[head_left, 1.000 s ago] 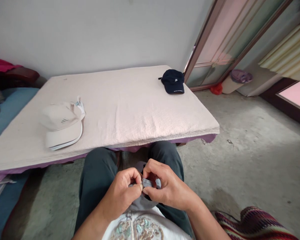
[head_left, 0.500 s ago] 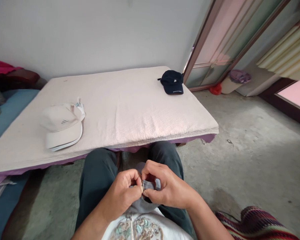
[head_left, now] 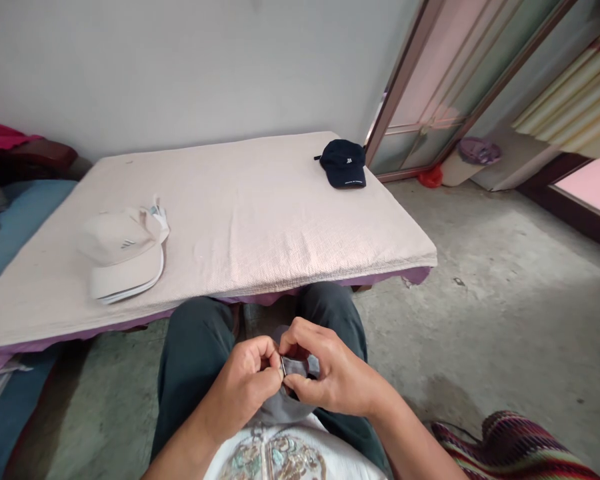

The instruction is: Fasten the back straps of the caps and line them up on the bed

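A grey cap (head_left: 283, 408) rests in my lap, its back strap area between my fingers and much of it hidden by my hands. My right hand (head_left: 333, 367) pinches a thin metal buckle (head_left: 283, 367) on the strap between thumb and forefinger. Just left of the buckle, my left hand (head_left: 245, 380) is closed, thumb and fingers pinching the strap end, which is mostly covered. Ahead lie a beige cap (head_left: 123, 250) with a white-edged brim on the left and a navy cap (head_left: 344, 164) at the far right corner of a covered table.
The low table (head_left: 250, 227) has a pale woven cover and stands against the wall, close to my knees. A striped knitted cloth (head_left: 515, 447) lies at lower right. A bin (head_left: 470, 163) and a red bag (head_left: 431, 176) sit by the door.
Both hands have shifted very slightly left with the buckle. The grip on the cap looks the same, and the two caps on the table have stayed put.
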The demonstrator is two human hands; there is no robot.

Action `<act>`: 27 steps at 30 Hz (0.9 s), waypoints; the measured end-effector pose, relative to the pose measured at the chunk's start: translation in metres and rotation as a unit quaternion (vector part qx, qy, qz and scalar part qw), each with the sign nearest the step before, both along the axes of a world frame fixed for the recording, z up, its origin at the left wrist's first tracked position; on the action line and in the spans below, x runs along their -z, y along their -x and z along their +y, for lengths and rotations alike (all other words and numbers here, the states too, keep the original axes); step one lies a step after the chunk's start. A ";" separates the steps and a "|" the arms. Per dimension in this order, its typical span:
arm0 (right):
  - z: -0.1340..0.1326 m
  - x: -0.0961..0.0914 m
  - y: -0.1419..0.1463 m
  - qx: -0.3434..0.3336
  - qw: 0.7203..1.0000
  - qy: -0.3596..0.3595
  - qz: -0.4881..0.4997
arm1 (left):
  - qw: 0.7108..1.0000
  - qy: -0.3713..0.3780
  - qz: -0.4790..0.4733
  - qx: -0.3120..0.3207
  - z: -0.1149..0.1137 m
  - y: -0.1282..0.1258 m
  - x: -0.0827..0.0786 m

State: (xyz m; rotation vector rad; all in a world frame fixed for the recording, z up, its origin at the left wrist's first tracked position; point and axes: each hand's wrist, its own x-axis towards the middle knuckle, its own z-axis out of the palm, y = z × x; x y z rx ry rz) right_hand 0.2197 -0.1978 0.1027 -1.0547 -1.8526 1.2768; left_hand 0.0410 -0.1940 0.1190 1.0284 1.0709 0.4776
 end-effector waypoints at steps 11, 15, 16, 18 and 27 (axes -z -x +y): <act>0.000 0.002 0.001 -0.003 1.000 -0.003 0.013 | 1.000 0.006 -0.008 0.005 -0.001 -0.002 -0.001; -0.001 0.006 0.003 0.017 0.999 -0.007 0.032 | 1.000 0.010 -0.010 -0.001 -0.002 -0.003 -0.001; -0.001 0.007 0.003 0.022 0.999 -0.008 0.034 | 1.000 0.013 -0.015 -0.005 -0.003 -0.003 0.000; -0.002 0.008 0.003 0.030 0.999 -0.008 0.037 | 1.000 0.016 -0.020 -0.018 -0.005 -0.002 0.002; 0.000 0.010 0.000 0.047 0.997 -0.004 0.057 | 0.991 0.044 -0.103 -0.078 -0.011 0.002 0.013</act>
